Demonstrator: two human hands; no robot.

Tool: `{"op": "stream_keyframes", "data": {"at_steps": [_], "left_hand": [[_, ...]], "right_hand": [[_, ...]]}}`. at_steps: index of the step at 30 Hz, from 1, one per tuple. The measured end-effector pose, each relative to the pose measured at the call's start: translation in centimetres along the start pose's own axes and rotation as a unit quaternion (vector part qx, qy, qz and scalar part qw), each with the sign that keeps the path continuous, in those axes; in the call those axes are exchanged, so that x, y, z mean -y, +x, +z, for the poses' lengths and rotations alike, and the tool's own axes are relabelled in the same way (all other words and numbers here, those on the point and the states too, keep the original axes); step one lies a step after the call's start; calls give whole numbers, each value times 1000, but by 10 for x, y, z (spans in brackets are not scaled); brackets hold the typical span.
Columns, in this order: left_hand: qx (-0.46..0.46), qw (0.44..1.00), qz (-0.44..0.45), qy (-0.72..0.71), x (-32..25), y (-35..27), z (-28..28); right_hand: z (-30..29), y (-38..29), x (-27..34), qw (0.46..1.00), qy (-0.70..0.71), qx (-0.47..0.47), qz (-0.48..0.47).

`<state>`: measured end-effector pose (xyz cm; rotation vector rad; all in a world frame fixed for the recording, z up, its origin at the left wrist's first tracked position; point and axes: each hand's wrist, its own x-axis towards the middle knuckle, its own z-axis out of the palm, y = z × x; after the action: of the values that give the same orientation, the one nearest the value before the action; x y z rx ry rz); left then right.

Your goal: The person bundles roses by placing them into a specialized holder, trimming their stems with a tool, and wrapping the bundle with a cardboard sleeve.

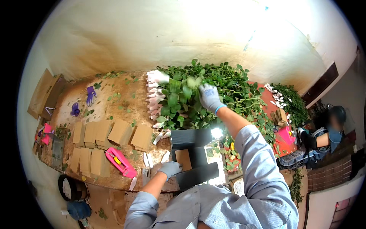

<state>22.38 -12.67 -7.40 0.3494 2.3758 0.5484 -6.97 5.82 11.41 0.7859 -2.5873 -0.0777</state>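
Observation:
My right hand (210,97), in a grey glove, reaches into a large pile of leafy green stems (228,77) against the wall. Blurred leaves lie by its fingers, and whether they grip a stem is hidden. White and pinkish sleeved ends (156,97) line the left side of the pile. Nearer my body, my gloved left hand (171,169) is at the left edge of a black ridged stand (191,137). Its fingertips are beside a brown cardboard piece (183,159) lying in the stand; a grip on it is not clear. A black panel (197,174) slants across the stand's near side.
Stacks of cardboard sheets (118,133) and a pink tape dispenser (121,163) occupy the table's left. Purple gloves (91,96) lie farther back. Another person (323,140) sits at the right, near a second pink dispenser (286,135). A blue water jug (78,210) is below the table.

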Motion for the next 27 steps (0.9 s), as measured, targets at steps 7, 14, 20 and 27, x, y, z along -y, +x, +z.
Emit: {"op": "stream_keyframes", "data": {"at_steps": [7, 14, 20, 27], "left_hand": [[-26, 1000, -10, 5, 6, -9, 9], [-66, 998, -3, -10, 43, 15, 59], [-57, 995, -1, -86, 2, -11, 6], [-10, 997, -29, -75, -6, -26, -9]], "right_hand": [[-142, -1, -7, 967, 60, -220, -113], [-132, -143, 50, 948, 61, 198, -241], [16, -253, 14, 859, 122, 464, -178], [7, -223, 59, 880, 146, 380, -245]]}}
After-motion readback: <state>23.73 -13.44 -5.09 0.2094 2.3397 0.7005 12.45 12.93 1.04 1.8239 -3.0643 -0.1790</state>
